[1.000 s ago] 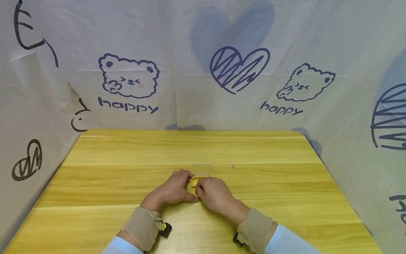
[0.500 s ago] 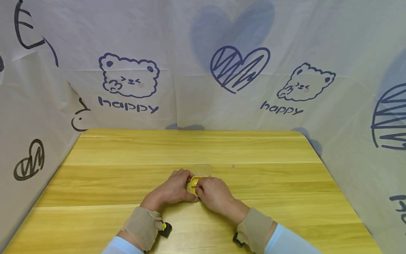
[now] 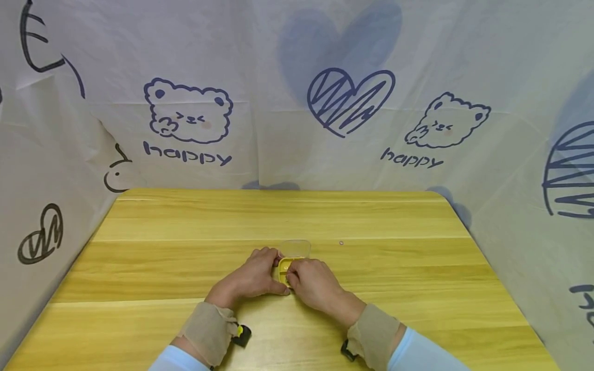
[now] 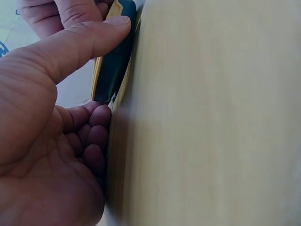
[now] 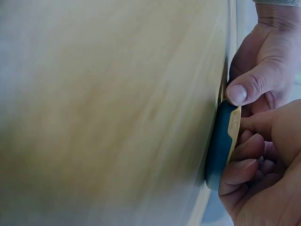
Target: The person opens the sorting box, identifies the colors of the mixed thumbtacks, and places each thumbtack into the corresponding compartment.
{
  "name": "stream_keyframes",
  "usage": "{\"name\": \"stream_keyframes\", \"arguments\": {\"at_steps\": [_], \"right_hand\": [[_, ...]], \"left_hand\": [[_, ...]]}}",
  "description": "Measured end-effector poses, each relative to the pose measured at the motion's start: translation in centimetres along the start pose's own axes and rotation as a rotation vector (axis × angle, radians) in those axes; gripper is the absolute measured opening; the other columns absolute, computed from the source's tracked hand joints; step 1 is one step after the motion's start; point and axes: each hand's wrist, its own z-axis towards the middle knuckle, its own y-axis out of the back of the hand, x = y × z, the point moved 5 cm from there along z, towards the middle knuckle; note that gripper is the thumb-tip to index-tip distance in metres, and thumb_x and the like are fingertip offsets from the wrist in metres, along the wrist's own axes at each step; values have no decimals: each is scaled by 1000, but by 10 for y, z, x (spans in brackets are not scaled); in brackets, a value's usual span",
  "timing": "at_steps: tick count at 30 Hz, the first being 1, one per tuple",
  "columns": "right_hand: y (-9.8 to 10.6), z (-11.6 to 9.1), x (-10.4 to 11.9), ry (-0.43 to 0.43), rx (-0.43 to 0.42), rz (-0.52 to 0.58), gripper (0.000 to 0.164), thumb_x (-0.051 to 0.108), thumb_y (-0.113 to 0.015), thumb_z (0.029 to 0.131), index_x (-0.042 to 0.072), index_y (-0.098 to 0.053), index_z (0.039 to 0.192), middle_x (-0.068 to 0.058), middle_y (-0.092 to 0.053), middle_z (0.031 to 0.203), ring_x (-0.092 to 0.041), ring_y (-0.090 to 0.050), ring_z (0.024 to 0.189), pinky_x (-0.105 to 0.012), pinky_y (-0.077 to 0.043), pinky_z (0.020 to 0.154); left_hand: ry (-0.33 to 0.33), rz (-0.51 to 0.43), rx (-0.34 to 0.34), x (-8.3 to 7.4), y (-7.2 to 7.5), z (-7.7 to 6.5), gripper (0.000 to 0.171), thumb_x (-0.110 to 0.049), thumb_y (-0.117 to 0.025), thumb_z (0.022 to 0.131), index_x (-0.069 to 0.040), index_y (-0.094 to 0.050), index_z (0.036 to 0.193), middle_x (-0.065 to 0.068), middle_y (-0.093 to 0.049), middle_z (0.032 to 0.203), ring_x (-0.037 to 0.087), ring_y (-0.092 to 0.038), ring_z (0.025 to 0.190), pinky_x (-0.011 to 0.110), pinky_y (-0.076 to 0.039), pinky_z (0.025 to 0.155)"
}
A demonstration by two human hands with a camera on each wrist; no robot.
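Note:
A small compartment box (image 3: 281, 272), yellow inside with a divider, lies on the table in the head view. Its clear lid (image 3: 295, 248) is flipped back on the far side. Both wrist views show a dark teal outer wall (image 5: 217, 148) on the box. My left hand (image 3: 254, 273) holds it from the left, thumb at the near edge and fingers round the far left corner. My right hand (image 3: 316, 284) reaches over its right part, fingers curled down into it. Whatever those fingertips touch or pinch is hidden. A tiny pale piece (image 3: 285, 268) shows inside.
A tiny round, ring-like piece (image 3: 341, 242) lies on the wooden table (image 3: 394, 278), behind and right of the box. Printed white cloth (image 3: 274, 144) hangs round the back and sides. Each wrist wears a beige wrap (image 3: 209, 330) with a small black device (image 3: 242, 335).
Both hands and the box stay in place. The right fingertips shift only slightly inside the box.

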Motion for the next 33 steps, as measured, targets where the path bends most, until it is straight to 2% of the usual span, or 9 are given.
{"name": "stream_keyframes", "arguments": {"at_steps": [4, 10, 18, 22, 26, 29, 33], "right_hand": [[4, -2, -3, -56, 13, 53, 14, 20, -60, 93, 17, -67, 82, 6, -62, 76, -9, -52, 64, -28, -46, 61], [15, -6, -13, -81, -58, 92, 13, 20, -59, 93, 18, -64, 82, 6, -62, 76, -10, -52, 64, -27, -45, 59], [40, -10, -53, -167, -172, 110, 11, 17, -59, 94, 14, -67, 87, 4, -62, 72, -10, -50, 58, -29, -45, 56], [55, -11, -86, -248, -168, 108, 16, 17, -55, 96, 8, -67, 94, -1, -62, 72, -13, -49, 53, -30, -44, 51], [65, -8, -116, -324, -125, 86, 20, 18, -51, 98, 4, -65, 98, -4, -62, 71, -15, -48, 49, -29, -40, 46], [67, -5, -129, -350, -92, 66, 20, 18, -50, 98, 3, -64, 98, -5, -62, 72, -15, -49, 49, -29, -40, 45], [64, 2, -136, -352, -57, 52, 19, 22, -53, 97, 6, -63, 95, -5, -63, 75, -16, -49, 53, -31, -42, 51]], "left_hand": [[6, 4, 4, 0, 1, -1, 63, -36, -87, 64, -9, -56, 112, 3, -52, 101, 22, -41, 94, 40, -38, 85], [3, -1, 0, 0, 0, -1, 63, -36, -87, 64, -8, -56, 112, 4, -54, 103, 22, -42, 94, 40, -39, 85], [-1, 1, -3, -1, 0, -2, 66, -35, -87, 63, -7, -55, 113, 4, -53, 102, 21, -42, 94, 41, -39, 87], [-2, -4, 1, -1, -1, -2, 65, -35, -87, 64, -7, -55, 113, 4, -53, 102, 22, -41, 94, 41, -38, 87], [-3, -3, -2, -1, -1, -1, 64, -34, -87, 63, -7, -55, 112, 4, -53, 102, 22, -41, 94, 41, -38, 87], [1, -7, -1, -1, -1, -1, 64, -34, -87, 64, -8, -55, 113, 4, -53, 103, 22, -41, 95, 42, -38, 88], [3, -7, 3, -1, -1, -1, 65, -35, -86, 64, -8, -55, 114, 4, -53, 104, 22, -41, 96, 42, -39, 88]]}}
